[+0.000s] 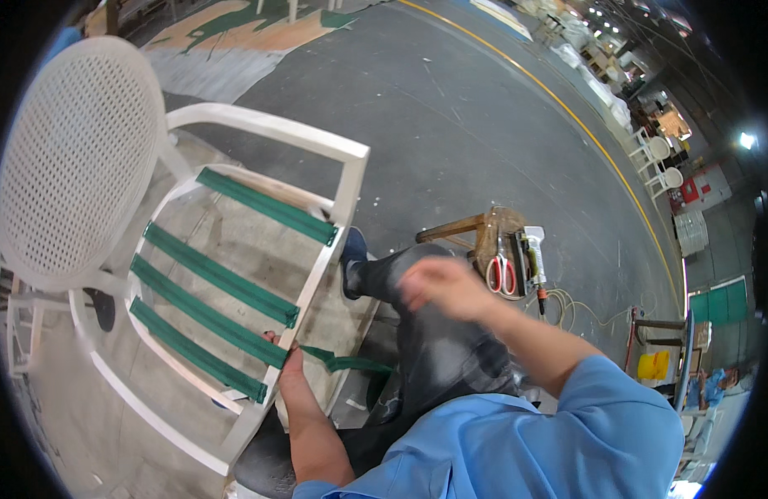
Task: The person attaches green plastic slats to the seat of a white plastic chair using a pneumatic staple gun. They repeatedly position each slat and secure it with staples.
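Observation:
A white armchair [267, 129] with a woven cane back [80, 166] lies tipped before me at the left. Several green webbing straps [222, 277] run across its open seat frame. My left hand [291, 363] is closed round the front seat rail, beside the end of one strap; its fingers go partly out of sight under the rail. A loose length of green webbing [359, 363] trails from near that hand toward my lap. My right hand [444, 287] is in the air above my knee, apart from the chair and smeared by motion, its fingers unclear.
A small wooden stool [502, 220] at my right bears red-handled scissors [500, 274] and a white tube [535, 254]. A thin hose or cord [567, 303] lies coiled beside it. Farther right are a yellow bucket [653, 364] and another person [713, 387].

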{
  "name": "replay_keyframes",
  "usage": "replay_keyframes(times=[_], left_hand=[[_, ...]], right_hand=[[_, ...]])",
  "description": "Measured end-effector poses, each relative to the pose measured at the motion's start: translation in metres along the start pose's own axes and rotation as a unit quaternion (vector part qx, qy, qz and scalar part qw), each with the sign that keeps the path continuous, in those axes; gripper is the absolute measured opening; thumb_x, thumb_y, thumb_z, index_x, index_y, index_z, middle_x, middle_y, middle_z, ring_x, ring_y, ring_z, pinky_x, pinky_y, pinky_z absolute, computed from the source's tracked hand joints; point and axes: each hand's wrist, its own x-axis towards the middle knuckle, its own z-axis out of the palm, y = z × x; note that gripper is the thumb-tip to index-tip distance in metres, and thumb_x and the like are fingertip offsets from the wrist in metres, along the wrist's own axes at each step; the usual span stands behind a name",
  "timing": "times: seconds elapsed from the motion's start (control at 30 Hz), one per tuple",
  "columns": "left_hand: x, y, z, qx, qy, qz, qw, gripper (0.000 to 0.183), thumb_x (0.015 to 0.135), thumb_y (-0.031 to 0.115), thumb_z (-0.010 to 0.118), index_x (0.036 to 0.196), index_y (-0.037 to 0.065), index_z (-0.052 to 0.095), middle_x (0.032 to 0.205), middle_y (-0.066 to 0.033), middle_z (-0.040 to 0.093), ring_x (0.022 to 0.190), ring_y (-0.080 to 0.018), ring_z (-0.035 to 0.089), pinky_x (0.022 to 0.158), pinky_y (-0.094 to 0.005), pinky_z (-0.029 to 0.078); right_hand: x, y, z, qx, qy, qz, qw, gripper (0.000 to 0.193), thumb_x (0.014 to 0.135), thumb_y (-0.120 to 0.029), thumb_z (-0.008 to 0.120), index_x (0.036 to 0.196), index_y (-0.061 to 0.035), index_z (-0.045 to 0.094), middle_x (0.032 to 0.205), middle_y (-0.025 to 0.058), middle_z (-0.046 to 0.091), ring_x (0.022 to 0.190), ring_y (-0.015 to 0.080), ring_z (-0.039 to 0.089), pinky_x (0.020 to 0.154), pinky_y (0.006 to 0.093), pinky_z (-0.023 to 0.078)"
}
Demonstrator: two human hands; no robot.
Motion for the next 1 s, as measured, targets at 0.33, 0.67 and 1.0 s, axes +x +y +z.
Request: replay_keyframes(times=[0.33,0.67,1.0], left_hand=[[-0.006,-0.002,0.006,0.017,0.021,-0.014,1.000,0.016,0.096,0.024,0.060,0.085,0.012,0.062,0.061,0.0031,0.058,0.054,-0.0131,0.055,0.048,-0.0278,0.044],[0.008,0.012,-0.003,-0.142,0.042,-0.043,0.988,0.010,0.088,0.020,0.064,0.080,0.015,0.059,0.060,0.0029,0.054,0.050,-0.0136,0.052,0.050,-0.0338,0.047],[0.011,-0.011,-0.021,0.285,-0.006,0.160,0.945,0.012,0.097,0.018,0.054,0.101,0.008,0.060,0.081,-0.0035,0.062,0.068,-0.0173,0.060,0.058,-0.0371,0.047]], right_hand=[[-0.071,0.063,-0.279,-0.354,0.369,0.343,0.788,0.044,0.080,-0.034,0.073,0.105,0.0018,0.072,0.100,0.0211,0.072,0.094,0.0325,0.070,0.081,0.0422,0.054],[-0.078,0.089,-0.320,-0.209,0.364,0.101,0.902,0.031,0.075,-0.002,0.061,0.106,0.0012,0.063,0.082,0.0058,0.064,0.068,0.0192,0.060,0.060,0.0336,0.047],[-0.108,-0.035,-0.212,-0.095,0.362,0.016,0.927,0.036,0.079,-0.019,0.073,0.108,-0.0038,0.061,0.076,0.0057,0.059,0.052,0.0167,0.054,0.046,0.0298,0.045]])
